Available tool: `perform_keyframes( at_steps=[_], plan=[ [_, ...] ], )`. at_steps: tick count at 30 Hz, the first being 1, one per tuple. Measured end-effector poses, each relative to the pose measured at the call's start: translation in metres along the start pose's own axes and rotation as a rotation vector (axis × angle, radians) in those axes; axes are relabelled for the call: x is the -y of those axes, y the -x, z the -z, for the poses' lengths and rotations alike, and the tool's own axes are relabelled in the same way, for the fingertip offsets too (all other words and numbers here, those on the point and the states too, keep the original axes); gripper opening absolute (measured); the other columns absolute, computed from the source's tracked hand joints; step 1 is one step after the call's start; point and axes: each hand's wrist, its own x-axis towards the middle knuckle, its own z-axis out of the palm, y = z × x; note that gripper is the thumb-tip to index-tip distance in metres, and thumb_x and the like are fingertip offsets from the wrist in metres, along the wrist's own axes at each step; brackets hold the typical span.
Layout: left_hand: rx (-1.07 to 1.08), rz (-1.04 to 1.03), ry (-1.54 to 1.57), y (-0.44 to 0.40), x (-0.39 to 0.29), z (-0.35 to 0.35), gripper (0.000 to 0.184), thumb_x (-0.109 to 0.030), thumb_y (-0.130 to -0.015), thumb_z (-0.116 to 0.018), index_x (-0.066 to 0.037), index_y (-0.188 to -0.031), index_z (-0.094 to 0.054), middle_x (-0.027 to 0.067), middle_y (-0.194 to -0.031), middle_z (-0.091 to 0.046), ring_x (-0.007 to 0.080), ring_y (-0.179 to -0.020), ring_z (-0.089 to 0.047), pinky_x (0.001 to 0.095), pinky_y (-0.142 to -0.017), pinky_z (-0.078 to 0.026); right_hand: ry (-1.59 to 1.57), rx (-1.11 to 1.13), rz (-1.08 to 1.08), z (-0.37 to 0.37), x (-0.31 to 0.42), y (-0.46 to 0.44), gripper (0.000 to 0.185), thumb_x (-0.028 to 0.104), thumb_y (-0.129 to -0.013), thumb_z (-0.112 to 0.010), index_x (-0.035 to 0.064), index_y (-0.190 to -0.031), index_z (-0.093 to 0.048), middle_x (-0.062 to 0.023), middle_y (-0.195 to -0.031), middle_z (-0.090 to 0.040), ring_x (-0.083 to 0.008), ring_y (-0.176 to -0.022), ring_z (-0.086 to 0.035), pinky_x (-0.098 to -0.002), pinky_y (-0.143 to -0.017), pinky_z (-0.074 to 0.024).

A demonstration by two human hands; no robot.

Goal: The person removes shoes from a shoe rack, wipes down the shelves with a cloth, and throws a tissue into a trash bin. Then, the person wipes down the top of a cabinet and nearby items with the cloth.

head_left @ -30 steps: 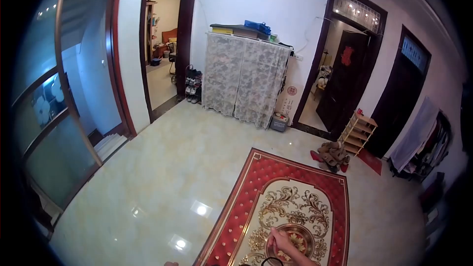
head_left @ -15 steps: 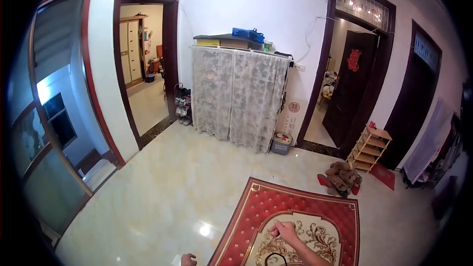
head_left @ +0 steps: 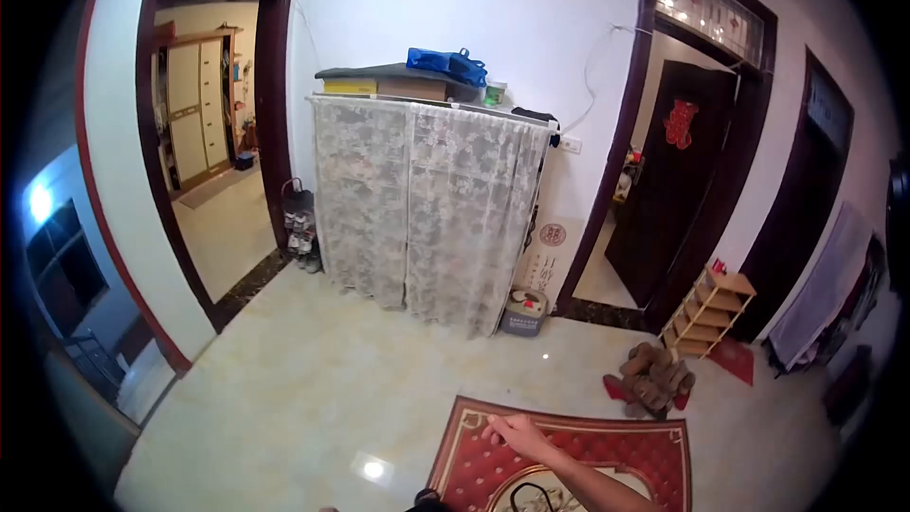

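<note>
My right hand [head_left: 519,436] reaches out over the red patterned rug [head_left: 597,444], with nothing else close to it. Its fingers are curled together, and whatever may be inside them is hidden from this angle. Of my left hand [head_left: 328,510] only a sliver shows at the bottom edge, its fingers out of sight. A thin black loop [head_left: 531,485] appears below my right forearm, in front of the rug's cream centre. Beside the rug's left edge, a dark shape [head_left: 428,501] sticks up from the bottom of the view.
A lace-curtained rack [head_left: 422,218] stands against the wall, a grey bucket [head_left: 524,313] at its right foot. Brown shoes [head_left: 649,379] are piled near a small wooden shelf [head_left: 706,313]. Doorways open at left and right, with a dark door [head_left: 668,180] ajar. Glossy floor tiles [head_left: 275,398] surround the rug.
The view has shifted right and nearer the curtained rack. My right hand has moved left and up in the view, to the rug's far edge. My left hand has dropped almost out of view.
</note>
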Motion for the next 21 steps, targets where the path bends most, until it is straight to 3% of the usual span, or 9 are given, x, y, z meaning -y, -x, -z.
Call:
perform_keyframes(
  at_steps=[1,3,5,9,15,17,21],
  plan=[
    [-0.006,0.025,0.126,-0.039,-0.018,-0.004,0.028,-0.019,-0.067,-0.077,0.004,-0.082,-0.071,0.0175,-0.074,-0.07,0.0236,-0.061,-0.07,0.0339,-0.066,-0.058,0.033,-0.011,-0.003,0.013,0.004,-0.021,0.047,0.039,-0.1,-0.047,0.0007,-0.089,-0.072,-0.0015,-0.068,-0.065,-0.0088,-0.064,-0.058,-0.0243,-0.061,-0.0478],
    [-0.025,-0.083,0.151,-0.089,-0.092,0.001,0.024,-0.015,-0.072,-0.075,0.008,-0.076,-0.069,0.017,-0.069,-0.069,0.0224,-0.055,-0.069,0.0336,-0.059,-0.058,0.054,-0.032,-0.004,0.04,0.033,-0.049,0.045,0.037,-0.1,-0.048,0.0014,-0.09,-0.073,-0.0019,-0.07,-0.066,-0.0086,-0.065,-0.059,-0.0249,-0.063,-0.0481],
    [-0.009,-0.172,0.321,-0.118,-0.183,0.006,0.025,-0.022,-0.067,-0.072,-0.002,-0.082,-0.073,0.0177,-0.073,-0.069,0.0238,-0.065,-0.069,0.036,-0.065,-0.057,0.033,-0.07,-0.057,0.067,0.041,-0.08,0.043,0.036,-0.1,-0.049,0.0018,-0.091,-0.073,-0.0023,-0.071,-0.067,-0.0086,-0.067,-0.059,-0.0252,-0.065,-0.0486],
    [0.123,-0.429,0.681,-0.128,-0.4,0.042,0.022,-0.015,-0.082,-0.065,0.006,-0.078,-0.069,0.0116,-0.072,-0.068,0.018,-0.06,-0.066,0.0328,-0.059,-0.057,0.02,-0.187,0.066,0.134,0.032,-0.163,0.04,0.03,-0.1,-0.049,-0.001,-0.091,-0.073,-0.0049,-0.074,-0.069,-0.0099,-0.071,-0.061,-0.026,-0.072,-0.0499],
    [0.284,-0.723,0.876,-0.156,-0.641,0.096,0.027,-0.019,-0.095,-0.054,0.004,-0.092,-0.067,0.0116,-0.088,-0.069,0.019,-0.072,-0.068,0.0301,-0.068,-0.055,0.066,-0.435,0.262,0.275,0.061,-0.293,0.032,0.021,-0.098,-0.05,-0.0025,-0.094,-0.072,-0.0091,-0.081,-0.072,-0.0129,-0.076,-0.067,-0.0276,-0.075,-0.0524],
    [0.304,-0.744,0.838,-0.159,-0.698,0.115,0.031,-0.021,-0.098,-0.051,0.006,-0.095,-0.066,0.012,-0.094,-0.068,0.019,-0.077,-0.067,0.0303,-0.071,-0.057,0.037,-0.499,0.348,0.332,0.067,-0.339,0.03,0.02,-0.097,-0.051,-0.0021,-0.095,-0.071,-0.0092,-0.083,-0.072,-0.0132,-0.078,-0.067,-0.0281,-0.074,-0.0521],
    [0.304,-0.859,0.796,-0.184,-0.797,0.15,0.038,-0.028,-0.1,-0.048,0.006,-0.099,-0.066,0.0108,-0.094,-0.069,0.0189,-0.078,-0.067,0.0311,-0.076,-0.054,0.341,-0.66,0.51,0.423,0.127,-0.409,0.027,0.021,-0.095,-0.054,-0.0002,-0.096,-0.071,-0.0116,-0.086,-0.071,-0.0179,-0.08,-0.068,-0.0302,-0.074,-0.0518]
  ],
)
